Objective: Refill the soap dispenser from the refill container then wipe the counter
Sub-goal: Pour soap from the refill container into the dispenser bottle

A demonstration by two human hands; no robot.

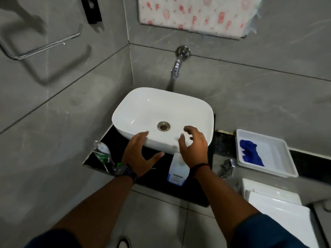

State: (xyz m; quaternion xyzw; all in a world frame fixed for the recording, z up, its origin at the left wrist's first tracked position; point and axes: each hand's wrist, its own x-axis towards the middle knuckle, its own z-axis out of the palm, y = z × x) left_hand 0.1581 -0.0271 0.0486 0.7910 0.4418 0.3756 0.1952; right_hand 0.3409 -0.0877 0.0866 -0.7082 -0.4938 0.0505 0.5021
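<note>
A white soap dispenser [176,171] with a blue label stands on the black counter [157,183] in front of the white basin [161,111]. My right hand [194,147] hovers just above it with loosely curled fingers and holds nothing. My left hand [138,156] is spread open over the basin's front rim, also holding nothing. A clear plastic bottle [103,153] with a green label lies tilted at the counter's left end, beside my left wrist. A blue cloth [250,153] lies in a white tray [279,158] to the right.
A chrome tap [177,65] juts from the grey tiled wall above the basin. A chrome fitting [227,167] sits between the counter and the tray. A white toilet tank lid [275,203] is at lower right. A towel ring [35,47] hangs on the left wall.
</note>
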